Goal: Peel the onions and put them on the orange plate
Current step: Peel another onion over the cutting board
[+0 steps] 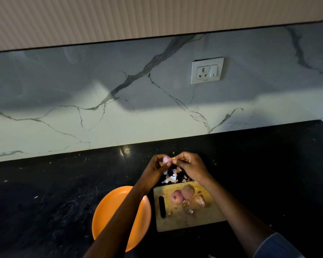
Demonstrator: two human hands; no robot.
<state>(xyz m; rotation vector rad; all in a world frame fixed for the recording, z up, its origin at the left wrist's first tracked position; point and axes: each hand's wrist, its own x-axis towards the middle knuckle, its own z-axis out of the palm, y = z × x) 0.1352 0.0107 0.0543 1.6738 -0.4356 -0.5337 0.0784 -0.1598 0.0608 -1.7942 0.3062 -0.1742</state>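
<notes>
We are working at a black countertop point(45, 192) backed by a marble wall point(119, 81). Our left hand point(154, 167) is gripping a pale onion point(166, 159); our right hand point(190, 165) is pinching its skin with narrow fingers. Below our fingers, the orange plate point(108, 211) and cutting board point(185, 220) are lying side by side

No text, label or number is legible anywhere in the view.

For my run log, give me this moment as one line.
left hand: holds onion | right hand: pinches its skin | orange plate: no onions visible | cutting board: onions waiting
</notes>
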